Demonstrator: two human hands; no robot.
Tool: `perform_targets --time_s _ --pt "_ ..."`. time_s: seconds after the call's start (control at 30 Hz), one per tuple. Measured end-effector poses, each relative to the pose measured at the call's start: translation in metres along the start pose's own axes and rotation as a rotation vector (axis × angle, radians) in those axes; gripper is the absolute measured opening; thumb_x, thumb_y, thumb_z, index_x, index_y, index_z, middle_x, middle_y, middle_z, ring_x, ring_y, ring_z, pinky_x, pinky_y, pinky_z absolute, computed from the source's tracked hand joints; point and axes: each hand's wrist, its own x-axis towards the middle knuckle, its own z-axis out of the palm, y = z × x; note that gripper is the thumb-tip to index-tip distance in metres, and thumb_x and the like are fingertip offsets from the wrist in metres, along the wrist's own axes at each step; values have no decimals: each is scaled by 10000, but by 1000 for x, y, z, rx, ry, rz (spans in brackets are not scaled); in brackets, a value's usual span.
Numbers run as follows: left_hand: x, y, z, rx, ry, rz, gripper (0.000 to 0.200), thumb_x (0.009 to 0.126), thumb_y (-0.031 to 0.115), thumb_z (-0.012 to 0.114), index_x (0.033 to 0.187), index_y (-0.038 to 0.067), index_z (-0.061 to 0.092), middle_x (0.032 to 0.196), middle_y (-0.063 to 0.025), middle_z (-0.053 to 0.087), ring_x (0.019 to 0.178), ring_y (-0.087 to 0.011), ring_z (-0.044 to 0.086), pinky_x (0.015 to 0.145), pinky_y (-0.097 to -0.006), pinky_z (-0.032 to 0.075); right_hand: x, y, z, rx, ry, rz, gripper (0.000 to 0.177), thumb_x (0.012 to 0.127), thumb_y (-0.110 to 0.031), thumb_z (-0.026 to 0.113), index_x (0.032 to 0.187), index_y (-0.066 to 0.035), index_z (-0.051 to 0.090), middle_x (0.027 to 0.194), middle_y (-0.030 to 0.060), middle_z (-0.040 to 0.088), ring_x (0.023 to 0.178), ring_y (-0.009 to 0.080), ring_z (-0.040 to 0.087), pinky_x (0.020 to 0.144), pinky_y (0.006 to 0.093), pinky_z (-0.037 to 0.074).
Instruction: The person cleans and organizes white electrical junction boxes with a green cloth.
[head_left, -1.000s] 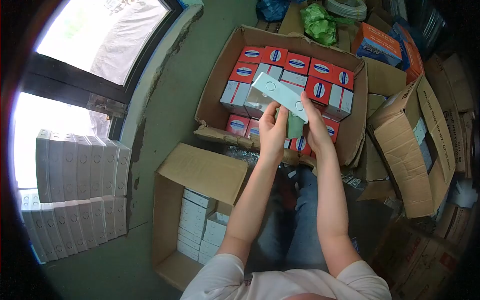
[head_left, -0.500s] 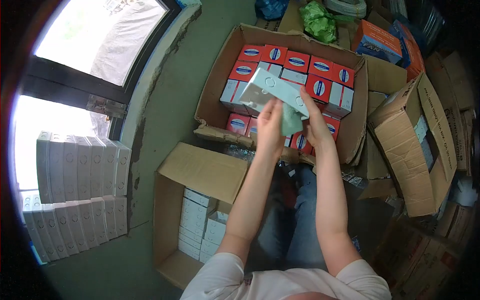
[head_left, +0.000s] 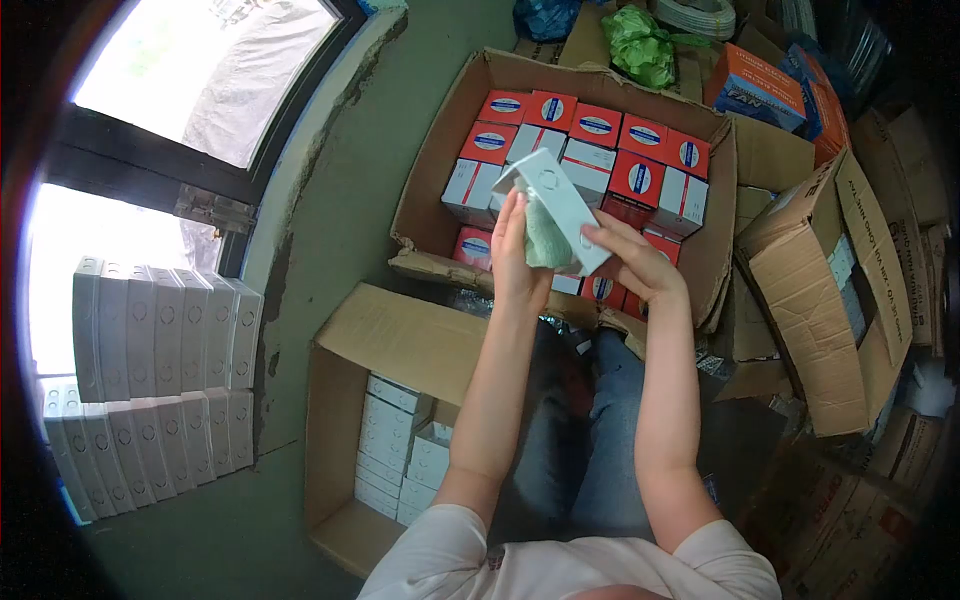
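**Step in hand: wiping the part.** The white rectangular plastic enclosure with round knock-out marks point(head_left: 556, 192) is held in the air, tilted. It sits above the near edge of the large open cardboard carton point(head_left: 418, 195), which lies on the far side of the scene. The carton is packed with small red-and-white retail boxes point(head_left: 637, 178).

- The right hand point(head_left: 635, 262) grasps the near, lower end of the enclosure. The thumb and fingers are clamped on its edge.
- The left hand point(head_left: 512, 252) holds a pale green cloth point(head_left: 545, 238). The fingers are extended and press the cloth flat against the left face of the enclosure.

**Surroundings.** A second open cardboard box point(head_left: 400, 340) stands near and to the left of the person's knees. It contains rows of plain white boxes point(head_left: 388, 445). Upright stacks of matching white plastic enclosures point(head_left: 160, 335) stand by the window on the far left.

**Requirement for the next move (judgement).** A pass of the cloth calls for a firm right-hand clamp, because the enclosure is supported at one end only. Pressure from the left palm tends to pivot the enclosure about that grip. Wiping an uncleaned face calls for rotating the enclosure within the right hand.
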Motion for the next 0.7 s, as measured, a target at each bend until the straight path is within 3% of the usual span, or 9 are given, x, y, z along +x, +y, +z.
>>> perform_targets --time_s 0.1,0.17,0.33,0.47,0.57,0.7 --pt "-1 -12 0 541 -99 77 289 985 191 525 1209 16 577 1070 -56 639 970 -107 590 828 -261 482 0 -1 2 -138 -8 -146 599 900 -432 626 1340 -53 478 1239 63 552 1141 158 517 937 296 424" --pt "-4 -19 8 750 -127 197 260 962 136 556 1156 -31 604 1005 -54 655 916 -93 571 791 -242 459 9 4 4 -88 72 -231 574 913 -438 610 1318 -48 495 1214 68 561 1130 141 510 920 278 422" --pt "-4 -25 3 1164 67 486 254 934 146 602 1088 -53 629 920 -72 667 844 -99 586 735 -254 477 24 16 2 -242 107 -308 565 911 -470 612 1256 -29 534 1150 69 590 1069 116 527 886 277 435" --pt "5 -20 -12 487 109 -63 280 928 181 620 1139 -1 592 1001 -80 649 874 -133 613 736 -280 500 24 17 -6 -406 41 -211 576 890 -473 642 1244 -27 554 1108 71 618 1013 120 560 866 281 450" --pt "8 -20 -11 66 97 -170 329 936 223 612 1191 25 547 1039 -83 625 927 -167 622 750 -305 522 22 16 -1 -363 62 -215 579 886 -469 650 1253 -30 560 1093 74 631 988 127 574 845 281 461" --pt "-2 -17 3 -6 112 -89 304 954 263 596 1146 30 563 1014 -63 632 891 -137 622 756 -285 514 25 17 7 -253 79 -258 577 889 -468 646 1244 -21 568 1088 77 641 955 126 585 821 280 471"
